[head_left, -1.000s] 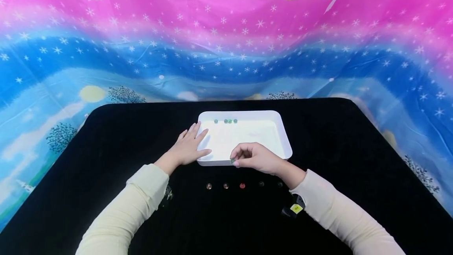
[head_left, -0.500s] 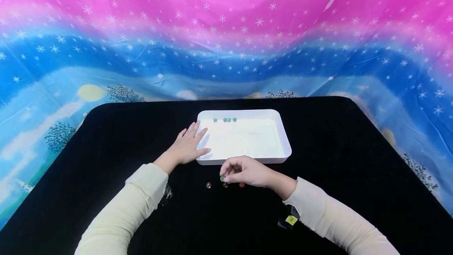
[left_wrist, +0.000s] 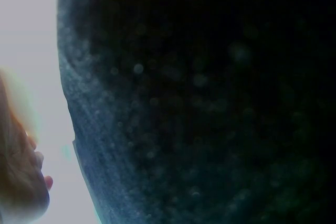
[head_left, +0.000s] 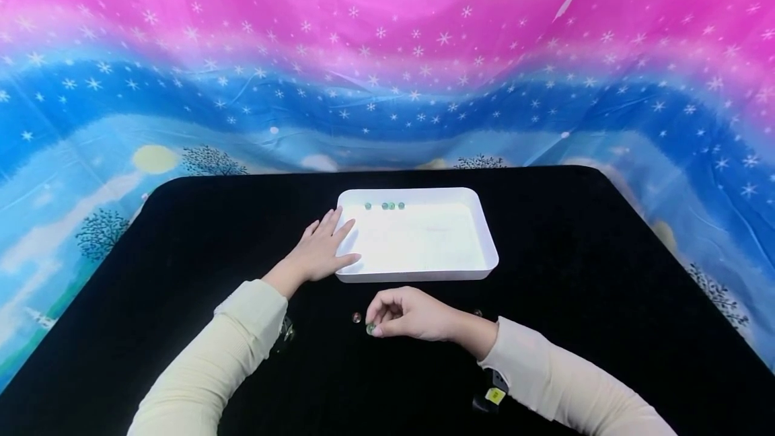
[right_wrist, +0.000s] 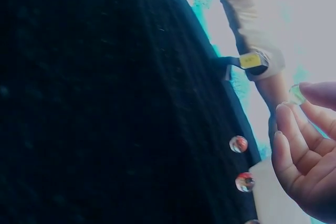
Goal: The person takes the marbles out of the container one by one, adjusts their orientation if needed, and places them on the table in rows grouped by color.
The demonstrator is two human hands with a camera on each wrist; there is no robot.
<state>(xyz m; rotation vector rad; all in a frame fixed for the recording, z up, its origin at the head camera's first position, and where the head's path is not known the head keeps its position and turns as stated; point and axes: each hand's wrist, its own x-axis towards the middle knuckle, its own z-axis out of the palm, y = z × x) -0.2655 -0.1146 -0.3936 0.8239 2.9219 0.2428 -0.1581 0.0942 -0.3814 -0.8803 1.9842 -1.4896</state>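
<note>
My right hand [head_left: 412, 315] pinches a green glass marble [head_left: 371, 330] between thumb and fingertips, just in front of the white tray. In the right wrist view the same marble [right_wrist: 297, 94] shows at the fingertips. My left hand [head_left: 317, 251] rests with spread fingers on the left edge of the white tray [head_left: 418, 276]. Several green marbles [head_left: 401, 206] lie along the tray's far side. A reddish marble [head_left: 356, 317] lies on the cloth just left of my right fingertips, and another marble [head_left: 477, 313] shows by the wrist. My right hand hides the marbles between them.
Black cloth [head_left: 242, 214] covers the table. In the right wrist view, red-and-clear marbles [right_wrist: 245, 182] lie in a row on it. A colourful snowflake-patterned curtain [head_left: 387, 86] hangs behind the table. A device with a yellow label [head_left: 494, 395] sits on the right wrist.
My right hand, carrying the green marble, has drawn back from the tray's front edge, towards me and slightly left, over the row of marbles. The left hand stays on the tray.
</note>
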